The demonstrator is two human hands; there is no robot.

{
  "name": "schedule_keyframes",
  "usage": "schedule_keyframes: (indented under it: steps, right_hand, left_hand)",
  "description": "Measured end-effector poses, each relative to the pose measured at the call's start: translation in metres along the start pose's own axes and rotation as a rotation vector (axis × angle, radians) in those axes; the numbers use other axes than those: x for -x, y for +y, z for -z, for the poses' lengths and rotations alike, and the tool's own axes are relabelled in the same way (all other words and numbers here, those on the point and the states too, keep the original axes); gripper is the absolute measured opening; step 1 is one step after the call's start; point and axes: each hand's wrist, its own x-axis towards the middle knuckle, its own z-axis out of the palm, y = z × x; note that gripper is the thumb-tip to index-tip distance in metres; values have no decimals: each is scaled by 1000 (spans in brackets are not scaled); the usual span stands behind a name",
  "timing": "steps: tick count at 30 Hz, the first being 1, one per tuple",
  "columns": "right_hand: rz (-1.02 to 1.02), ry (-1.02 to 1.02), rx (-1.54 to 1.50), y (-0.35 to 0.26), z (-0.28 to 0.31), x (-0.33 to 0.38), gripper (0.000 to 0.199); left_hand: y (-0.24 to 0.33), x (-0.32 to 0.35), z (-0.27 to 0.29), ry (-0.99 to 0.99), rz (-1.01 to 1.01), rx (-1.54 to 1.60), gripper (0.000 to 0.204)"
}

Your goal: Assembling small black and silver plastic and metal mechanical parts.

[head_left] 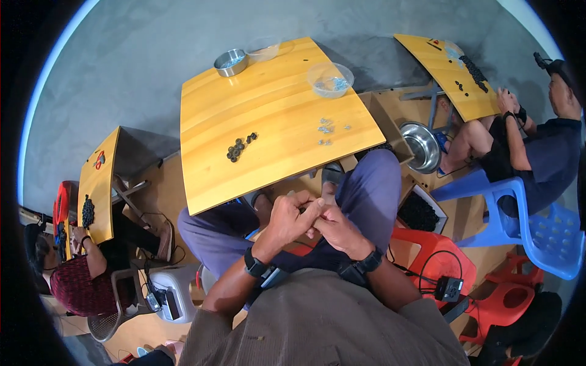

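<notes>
My left hand [289,221] and my right hand [339,229] meet above my lap, just short of the table's near edge. The fingers of both are curled and pressed together, and whatever is between them is hidden. On the wooden table [244,110] beyond them lies a cluster of small black round parts [235,150], left of the middle. Small heaps of shiny, pale bits [325,129] are spread toward the right side. Neither hand touches the table.
A steel bowl [231,63] and clear plastic bowls [330,80] stand at the table's far side. To the right are a steel basin [421,146], a box of black parts [420,210] and a red stool [436,259]. Other people sit at tables on both sides.
</notes>
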Motion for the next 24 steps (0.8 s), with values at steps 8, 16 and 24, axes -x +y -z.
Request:
schedule_keyframes:
  steps: [8,16,24]
  right_hand:
    - [-78,34,-23,21,9,-7,14]
    - [-79,-77,-8,21,24,-15,14]
    - [100,254,-13,-53,49,-17,24]
  left_hand:
    - [-28,-1,-3,-23,137,112,30]
    - [-26,-11,-14,23,230,279,26]
    - [-28,-21,-11,30,88,234,17]
